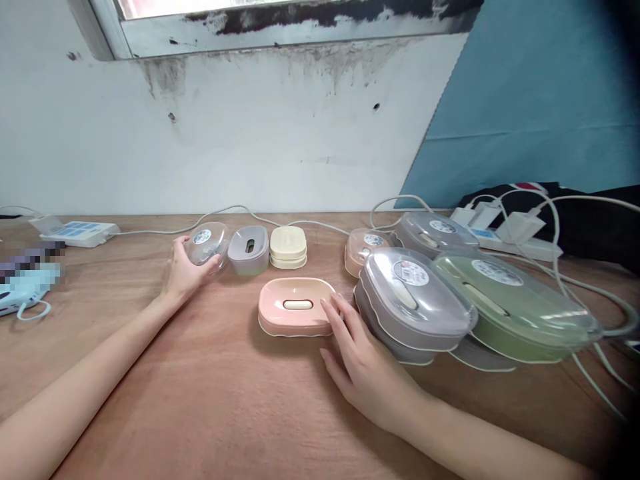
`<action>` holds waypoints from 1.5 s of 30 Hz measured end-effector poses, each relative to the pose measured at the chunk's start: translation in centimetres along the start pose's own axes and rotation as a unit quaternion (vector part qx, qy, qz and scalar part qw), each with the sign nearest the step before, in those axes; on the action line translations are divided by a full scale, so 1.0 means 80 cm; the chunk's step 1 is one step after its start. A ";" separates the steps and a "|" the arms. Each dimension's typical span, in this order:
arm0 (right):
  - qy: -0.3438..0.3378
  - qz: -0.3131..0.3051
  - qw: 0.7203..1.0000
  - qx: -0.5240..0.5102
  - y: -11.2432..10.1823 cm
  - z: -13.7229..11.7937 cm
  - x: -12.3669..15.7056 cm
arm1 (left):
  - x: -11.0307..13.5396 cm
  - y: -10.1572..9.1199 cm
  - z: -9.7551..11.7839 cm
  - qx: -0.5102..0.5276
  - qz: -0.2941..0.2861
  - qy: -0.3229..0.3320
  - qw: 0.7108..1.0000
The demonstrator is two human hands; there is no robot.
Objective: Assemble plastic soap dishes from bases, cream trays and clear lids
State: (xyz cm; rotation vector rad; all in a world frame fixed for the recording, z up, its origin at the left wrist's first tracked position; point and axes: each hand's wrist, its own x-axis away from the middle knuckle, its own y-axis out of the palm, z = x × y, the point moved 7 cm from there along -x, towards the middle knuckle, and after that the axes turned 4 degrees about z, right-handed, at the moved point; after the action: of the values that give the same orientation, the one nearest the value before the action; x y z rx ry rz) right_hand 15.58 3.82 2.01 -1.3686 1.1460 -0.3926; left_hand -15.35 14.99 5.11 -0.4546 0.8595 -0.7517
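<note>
My left hand (186, 268) grips a small clear plastic lid (209, 241) with a round sticker, thumb on the near side and fingers on the far side. Just right of that lid stands a small grey-mauve soap box (241, 262) with a dark slot in its top. Beside it is a cream soap box (289, 241). In front of these lies a larger pink soap box (280, 293) with a cream oval insert in its middle. My right hand (363, 363) rests its outstretched fingertips on the pink box's right end; the fingers are apart and hold nothing.
On the right sit several clear-lidded boxes: a small pink one (355, 260), stacked grey ones (400, 327) and a green one (525, 320). White cables and a plugged-in power strip (530, 248) lie behind them. Another power strip (83, 233) and a light-blue device (25, 290) are at left.
</note>
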 end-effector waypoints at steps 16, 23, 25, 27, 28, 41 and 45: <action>0.007 0.002 1.000 -0.031 -0.001 0.001 0.000 | 0.119 0.035 0.123 0.306 -0.324 0.297 0.844; 0.034 0.010 0.996 -0.079 0.000 0.003 0.000 | 0.116 0.027 0.124 0.313 -0.299 0.307 0.848; 0.044 0.015 0.994 -0.099 -0.001 0.003 -0.001 | 0.116 0.026 0.126 0.325 -0.291 0.304 0.847; 0.048 0.019 0.991 -0.120 -0.002 0.003 -0.002 | 0.117 0.028 0.130 0.337 -0.296 0.305 0.840; 0.049 0.021 0.990 -0.130 -0.002 0.002 -0.002 | 0.118 0.030 0.133 0.338 -0.304 0.310 0.835; 0.032 0.014 0.993 -0.113 0.000 0.002 0.000 | 0.118 0.040 0.128 0.295 -0.446 0.296 0.791; 0.008 0.021 0.991 -0.131 -0.005 -0.002 -0.001 | 0.120 0.038 0.130 0.287 -0.453 0.306 0.786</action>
State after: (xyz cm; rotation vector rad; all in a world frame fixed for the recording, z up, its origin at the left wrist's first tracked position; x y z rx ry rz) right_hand 15.57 3.71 2.42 -1.5687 1.2713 -0.2282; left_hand -1.59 10.47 4.38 -0.0202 0.9261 -2.0769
